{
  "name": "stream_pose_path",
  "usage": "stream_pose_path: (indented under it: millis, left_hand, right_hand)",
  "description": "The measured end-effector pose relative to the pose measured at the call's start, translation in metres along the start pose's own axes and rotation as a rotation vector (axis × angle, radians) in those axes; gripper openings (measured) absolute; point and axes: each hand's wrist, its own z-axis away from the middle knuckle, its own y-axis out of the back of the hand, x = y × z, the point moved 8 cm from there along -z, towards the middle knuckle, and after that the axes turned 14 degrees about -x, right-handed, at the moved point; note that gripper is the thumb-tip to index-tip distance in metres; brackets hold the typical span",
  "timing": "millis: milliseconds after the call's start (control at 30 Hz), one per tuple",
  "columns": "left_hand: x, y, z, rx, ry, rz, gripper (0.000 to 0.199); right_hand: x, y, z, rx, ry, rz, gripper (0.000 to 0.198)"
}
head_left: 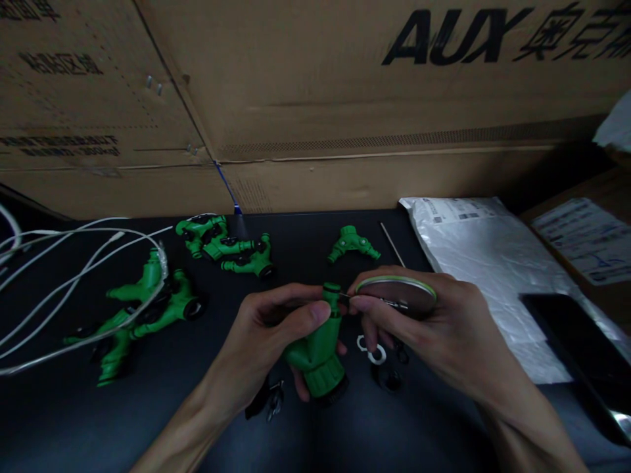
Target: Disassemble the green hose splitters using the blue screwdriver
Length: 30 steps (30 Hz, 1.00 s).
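Observation:
My left hand (283,322) is closed around a green plastic hose splitter (319,351), its wide collar down and one narrow outlet up. Near the top of that outlet sits a dark ring. My right hand (419,322) pinches a thin metal pick (394,303), whose fine tip reaches the outlet beside the ring. A round disc with a yellow-green rim (397,292) also lies in the right hand; its kind is unclear. Below the right fingers are white plastic rings (377,355) and black ring-shaped parts (389,379). Small dark and metal pieces (275,399) lie below my left wrist.
Several green splitters (148,305) lie at the left, with more (217,240) behind and another (351,243) at the back. White cables (89,269) loop at far left. A thin rod (392,243), silver mailer (458,256) and phone (576,355) are right; a cardboard box (315,85) stands behind.

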Motion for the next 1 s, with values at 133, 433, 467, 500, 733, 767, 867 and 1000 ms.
stream_pose_path:
  millis: [133, 433, 467, 500, 733, 767, 867, 1000]
  left_hand:
    - [0.000, -0.002, -0.001, -0.020, 0.005, 0.018, 0.036]
    - [0.000, -0.005, 0.004, 0.017, 0.023, 0.031, 0.033]
    - [0.000, -0.005, 0.005, 0.029, 0.032, 0.027, 0.033]
    - [0.001, -0.006, 0.006, 0.037, 0.040, 0.023, 0.033]
    - [-0.009, -0.007, 0.007, 0.016, 0.107, 0.151, 0.036]
    - [-0.010, -0.007, 0.005, 0.001, 0.096, 0.187, 0.034]
    - [-0.014, -0.009, 0.003, -0.066, 0.065, 0.278, 0.031]
    - [-0.020, -0.010, 0.002, -0.111, 0.054, 0.352, 0.030]
  right_hand:
    - [-0.005, 0.000, 0.002, 0.043, 0.041, 0.090, 0.007]
    - [-0.017, -0.001, 0.008, 0.095, 0.109, 0.265, 0.004]
    - [-0.017, -0.001, 0.009, 0.094, 0.113, 0.273, 0.004]
    - [-0.018, -0.001, 0.010, 0.093, 0.118, 0.278, 0.004]
    - [-0.019, 0.001, 0.012, 0.084, 0.105, 0.269, 0.004]
    - [-0.019, 0.001, 0.012, 0.076, 0.101, 0.254, 0.004]
    - [-0.018, -0.001, 0.012, 0.049, 0.087, 0.208, 0.010]
    - [-0.019, -0.002, 0.012, 0.036, 0.086, 0.177, 0.012]
